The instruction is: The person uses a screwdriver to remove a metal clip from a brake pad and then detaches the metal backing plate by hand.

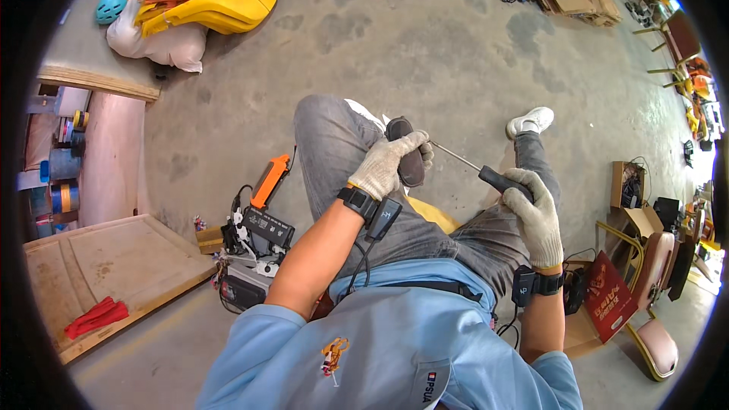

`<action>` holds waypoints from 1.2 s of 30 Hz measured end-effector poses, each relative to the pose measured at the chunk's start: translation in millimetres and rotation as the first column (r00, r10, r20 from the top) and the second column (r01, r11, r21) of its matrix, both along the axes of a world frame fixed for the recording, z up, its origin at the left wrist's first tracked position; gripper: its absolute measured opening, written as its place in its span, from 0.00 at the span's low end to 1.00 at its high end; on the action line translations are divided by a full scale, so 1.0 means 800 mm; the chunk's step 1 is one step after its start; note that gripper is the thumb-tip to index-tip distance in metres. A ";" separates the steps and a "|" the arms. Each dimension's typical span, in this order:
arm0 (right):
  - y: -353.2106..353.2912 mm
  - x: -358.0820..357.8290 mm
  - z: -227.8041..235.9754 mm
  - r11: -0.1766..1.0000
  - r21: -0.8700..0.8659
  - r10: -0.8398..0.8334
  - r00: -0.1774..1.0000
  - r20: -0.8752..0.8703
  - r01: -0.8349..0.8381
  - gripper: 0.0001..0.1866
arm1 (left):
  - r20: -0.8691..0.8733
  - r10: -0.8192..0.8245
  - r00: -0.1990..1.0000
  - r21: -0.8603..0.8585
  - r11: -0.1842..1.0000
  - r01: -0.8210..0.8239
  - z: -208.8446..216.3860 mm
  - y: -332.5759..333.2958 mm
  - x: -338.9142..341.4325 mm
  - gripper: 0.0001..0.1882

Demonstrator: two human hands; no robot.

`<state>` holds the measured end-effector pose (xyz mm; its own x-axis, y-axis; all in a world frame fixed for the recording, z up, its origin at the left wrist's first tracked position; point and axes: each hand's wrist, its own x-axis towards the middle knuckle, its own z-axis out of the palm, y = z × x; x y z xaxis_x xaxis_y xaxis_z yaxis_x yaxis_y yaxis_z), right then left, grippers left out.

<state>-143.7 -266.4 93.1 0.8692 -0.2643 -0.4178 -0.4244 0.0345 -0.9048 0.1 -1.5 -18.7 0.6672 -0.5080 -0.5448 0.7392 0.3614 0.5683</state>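
My left hand, in a pale knitted work glove, is closed around a dark brown oblong piece with rounded ends, held above my left knee. What kind of part it is I cannot tell. My gloved right hand grips the black handle of a screwdriver over my right thigh. Its long metal shaft points up and left toward the fingers of my left hand; whether the tip touches the dark piece is hard to make out. Below my left hand, something yellow shows between my legs.
Beside my left leg stand a black-and-grey device and an orange tool. A wooden board with a red cloth lies at the left. Yellow plastic shells are far left; chairs and boxes line the right.
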 end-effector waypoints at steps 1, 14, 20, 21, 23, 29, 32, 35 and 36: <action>0.000 -0.001 0.000 1.000 -0.002 -0.001 1.000 0.003 0.001 0.20 | 0.003 -0.001 1.000 -0.002 1.000 0.001 0.001 0.000 -0.001 0.14; 0.006 -0.008 0.006 0.996 -0.084 0.027 1.000 0.008 -0.026 0.19 | -0.025 -0.001 1.000 -0.025 1.000 0.000 0.002 0.001 -0.002 0.15; 0.005 -0.009 0.005 0.999 -0.046 0.019 1.000 -0.009 -0.020 0.19 | -0.036 -0.028 0.999 -0.029 0.999 0.027 0.011 0.001 0.000 0.15; 0.005 -0.009 0.005 0.999 -0.038 0.018 1.000 -0.009 -0.018 0.19 | -0.033 -0.043 0.999 0.013 0.999 0.044 0.012 0.001 -0.001 0.15; 0.007 -0.008 0.007 0.999 -0.049 0.016 1.000 -0.010 -0.016 0.18 | -0.027 -0.045 0.999 0.004 0.999 0.045 0.013 0.002 -0.001 0.15; 0.004 -0.010 0.002 0.997 -0.072 0.022 1.000 -0.008 -0.023 0.18 | -0.036 -0.011 0.999 -0.030 0.999 0.010 0.006 0.000 -0.003 0.15; 0.003 -0.011 0.002 0.994 -0.097 0.042 0.999 -0.012 -0.043 0.18 | -0.034 -0.002 0.999 -0.039 0.999 0.001 0.005 0.001 -0.004 0.14; 0.002 -0.011 0.004 0.993 -0.101 0.052 0.998 -0.023 -0.054 0.18 | -0.022 -0.016 1.000 -0.035 0.999 0.015 0.007 0.000 -0.003 0.15; 0.003 -0.011 0.005 0.994 -0.097 0.052 0.998 -0.027 -0.054 0.18 | -0.023 -0.018 1.000 -0.035 0.999 0.017 0.007 0.000 -0.003 0.15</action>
